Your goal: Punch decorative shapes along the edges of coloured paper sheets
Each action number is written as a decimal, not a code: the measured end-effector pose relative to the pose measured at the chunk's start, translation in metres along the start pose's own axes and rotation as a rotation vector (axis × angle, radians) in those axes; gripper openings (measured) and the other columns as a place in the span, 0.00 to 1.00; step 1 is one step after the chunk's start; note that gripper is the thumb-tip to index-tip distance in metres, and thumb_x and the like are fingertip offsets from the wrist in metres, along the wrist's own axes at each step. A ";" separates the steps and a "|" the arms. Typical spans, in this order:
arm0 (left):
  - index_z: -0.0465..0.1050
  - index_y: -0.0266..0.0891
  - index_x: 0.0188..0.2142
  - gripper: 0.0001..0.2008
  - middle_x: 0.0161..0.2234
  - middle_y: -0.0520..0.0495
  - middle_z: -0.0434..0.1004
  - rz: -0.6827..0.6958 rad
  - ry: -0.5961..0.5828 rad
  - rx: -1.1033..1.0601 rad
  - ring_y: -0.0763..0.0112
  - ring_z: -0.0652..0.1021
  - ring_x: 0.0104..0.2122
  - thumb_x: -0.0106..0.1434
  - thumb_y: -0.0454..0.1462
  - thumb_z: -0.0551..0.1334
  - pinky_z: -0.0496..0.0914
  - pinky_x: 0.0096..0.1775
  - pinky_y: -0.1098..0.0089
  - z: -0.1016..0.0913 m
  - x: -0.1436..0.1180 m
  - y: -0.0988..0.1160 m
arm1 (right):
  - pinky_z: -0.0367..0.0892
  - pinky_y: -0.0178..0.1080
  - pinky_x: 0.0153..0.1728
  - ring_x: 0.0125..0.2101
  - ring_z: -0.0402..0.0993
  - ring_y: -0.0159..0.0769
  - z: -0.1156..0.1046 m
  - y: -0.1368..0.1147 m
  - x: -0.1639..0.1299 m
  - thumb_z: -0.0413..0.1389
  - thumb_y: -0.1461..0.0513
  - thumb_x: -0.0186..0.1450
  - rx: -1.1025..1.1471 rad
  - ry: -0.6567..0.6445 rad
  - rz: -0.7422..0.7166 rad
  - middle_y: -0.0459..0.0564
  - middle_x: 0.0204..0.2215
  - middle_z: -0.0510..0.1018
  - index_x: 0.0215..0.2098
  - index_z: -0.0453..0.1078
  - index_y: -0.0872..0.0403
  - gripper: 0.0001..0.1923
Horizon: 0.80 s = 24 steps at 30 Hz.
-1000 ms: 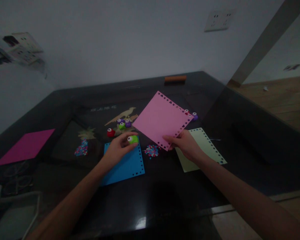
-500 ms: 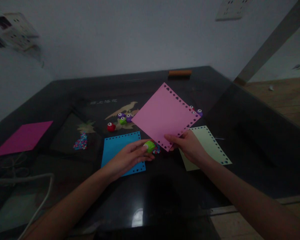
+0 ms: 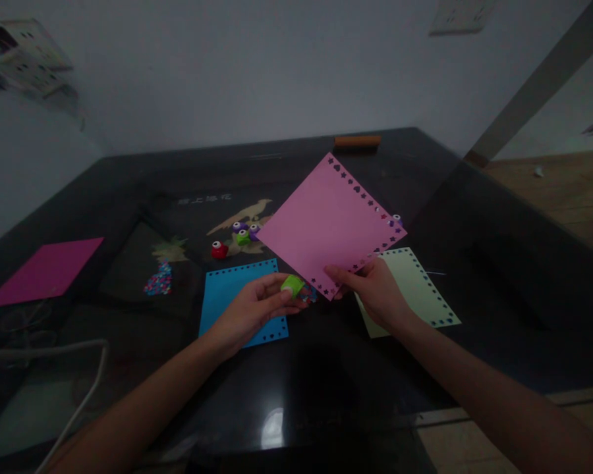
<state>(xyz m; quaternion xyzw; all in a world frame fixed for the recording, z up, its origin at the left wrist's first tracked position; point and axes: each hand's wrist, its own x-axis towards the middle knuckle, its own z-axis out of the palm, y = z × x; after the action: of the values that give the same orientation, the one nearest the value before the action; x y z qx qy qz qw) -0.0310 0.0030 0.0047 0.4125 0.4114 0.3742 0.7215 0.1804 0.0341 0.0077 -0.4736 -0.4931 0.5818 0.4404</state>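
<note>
My right hand (image 3: 375,293) pinches the lower corner of a pink sheet of paper (image 3: 321,227), held tilted above the table with star and heart holes along two edges. Closed around a small green craft punch (image 3: 292,286) is my left hand (image 3: 257,306), just left of the sheet's bottom corner. Under that hand lies a blue sheet (image 3: 237,283) with punched edges. A pale green sheet (image 3: 410,286), also punched, rests partly beneath my right hand. Colourful paper bits (image 3: 309,294) show between the punch and the pink sheet.
Left of the pink sheet sit a red punch (image 3: 219,250), a green punch (image 3: 242,237) and purple ones (image 3: 239,227). A confetti pile (image 3: 159,280) and a magenta sheet (image 3: 47,271) lie further left. A white cable (image 3: 86,388) crosses the near left; a brown roll (image 3: 356,142) lies at the back.
The pink sheet has shifted slightly right and turned a little. The green punch has moved slightly left and turned in my left hand.
</note>
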 end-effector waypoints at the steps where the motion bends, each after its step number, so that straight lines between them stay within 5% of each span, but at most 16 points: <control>1: 0.72 0.38 0.43 0.16 0.41 0.43 0.79 0.000 0.006 0.001 0.67 0.79 0.37 0.56 0.41 0.68 0.72 0.43 0.66 0.000 0.000 0.000 | 0.70 0.35 0.19 0.17 0.71 0.31 0.000 0.001 0.000 0.64 0.56 0.53 -0.010 0.002 -0.007 0.47 0.20 0.78 0.25 0.73 0.55 0.10; 24: 0.70 0.39 0.37 0.15 0.41 0.45 0.79 0.051 0.136 0.188 0.60 0.79 0.41 0.50 0.39 0.69 0.69 0.48 0.57 0.009 -0.001 0.004 | 0.66 0.34 0.20 0.18 0.73 0.33 0.005 -0.005 -0.011 0.62 0.55 0.55 -0.255 0.036 -0.065 0.47 0.17 0.77 0.18 0.71 0.54 0.13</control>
<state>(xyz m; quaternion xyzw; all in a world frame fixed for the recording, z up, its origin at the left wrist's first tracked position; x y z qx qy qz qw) -0.0244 0.0014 0.0115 0.4624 0.4819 0.3792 0.6404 0.1771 0.0227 0.0139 -0.5201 -0.5700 0.4912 0.4040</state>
